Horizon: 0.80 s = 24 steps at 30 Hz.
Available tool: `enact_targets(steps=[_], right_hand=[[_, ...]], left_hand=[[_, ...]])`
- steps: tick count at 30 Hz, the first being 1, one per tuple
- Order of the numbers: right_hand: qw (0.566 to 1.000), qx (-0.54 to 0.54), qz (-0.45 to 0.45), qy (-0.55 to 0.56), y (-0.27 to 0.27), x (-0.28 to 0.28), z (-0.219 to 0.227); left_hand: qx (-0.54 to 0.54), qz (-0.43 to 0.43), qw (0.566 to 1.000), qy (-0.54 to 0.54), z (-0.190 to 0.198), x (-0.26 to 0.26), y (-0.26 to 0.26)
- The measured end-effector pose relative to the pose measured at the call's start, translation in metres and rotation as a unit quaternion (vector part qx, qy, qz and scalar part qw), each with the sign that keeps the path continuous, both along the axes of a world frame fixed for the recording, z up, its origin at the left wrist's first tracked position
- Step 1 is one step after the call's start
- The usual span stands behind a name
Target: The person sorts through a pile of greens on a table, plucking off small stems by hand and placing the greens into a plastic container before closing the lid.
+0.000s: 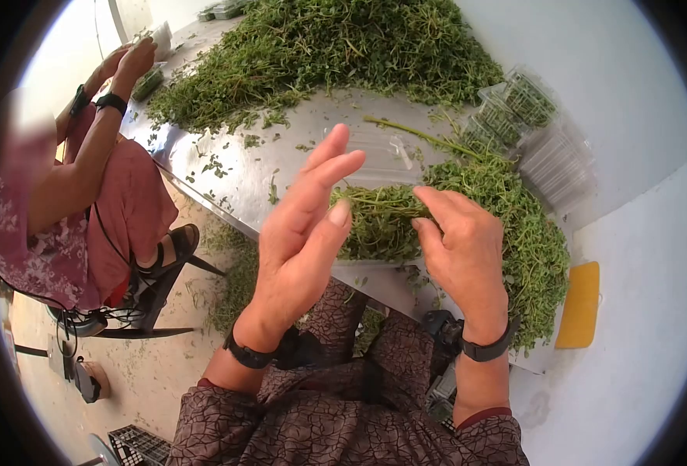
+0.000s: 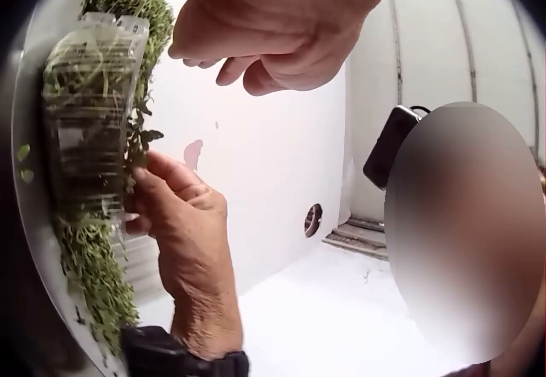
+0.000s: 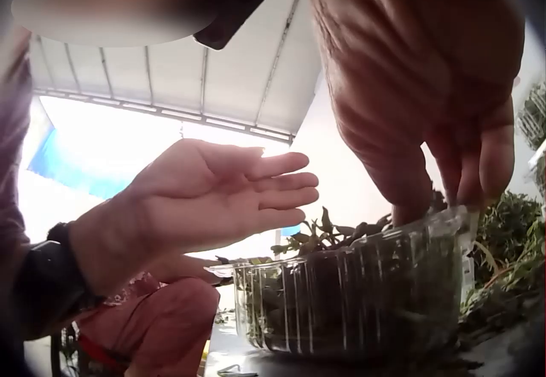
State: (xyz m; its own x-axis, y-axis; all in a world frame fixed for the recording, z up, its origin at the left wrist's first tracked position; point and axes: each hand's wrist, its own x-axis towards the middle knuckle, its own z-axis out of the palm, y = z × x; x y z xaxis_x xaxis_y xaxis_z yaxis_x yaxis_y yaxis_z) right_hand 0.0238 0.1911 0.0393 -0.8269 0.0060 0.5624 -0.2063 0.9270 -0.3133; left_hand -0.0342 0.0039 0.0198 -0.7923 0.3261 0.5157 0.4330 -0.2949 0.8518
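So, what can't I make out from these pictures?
Right wrist view: the right hand's fingertips, behind the rim of the clear container; any grip there is uncertain.
Head view: part of the clear container's left end, behind the left hand.
Head view: the top of the heap of greens, cut off by the upper edge.
Head view: whether the seated person's hands hold anything; too small.

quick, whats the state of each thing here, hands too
Nearest container: uncovered, filled with greens
Left hand: raised, fingers extended, holding nothing
Right hand: fingers at those greens, grip unclear
Stacked containers: greens inside
Large heap: loose, piled
Metal table: littered with leaf bits
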Motion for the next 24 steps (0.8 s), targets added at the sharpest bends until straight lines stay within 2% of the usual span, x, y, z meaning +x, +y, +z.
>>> enact_targets(steps=[1,5,8,16,24], right_hand=[[1.0,0.013,-0.004,0.01,-0.001,0.001,0.002],[0.998,0.05,-0.019,0.018,0.006,0.011,0.007],[0.999,0.016,0.022,-0.02,0.006,0.019,0.003],[0.996,0.029,0.041,-0.068,-0.002,0.019,-0.002],[0.993,0.063,0.044,-0.092,-0.003,0.017,-0.007]], left_hand=[[-0.029,0.04,0.996,0.073,0.001,0.0,-0.004],[-0.076,0.075,0.985,0.136,-0.002,-0.001,-0.016],[-0.2,0.105,0.941,0.251,-0.007,-0.003,-0.02],[-0.347,0.112,0.876,0.315,-0.016,0.002,0.0],[-0.362,0.084,0.877,0.304,-0.023,0.0,0.007]])
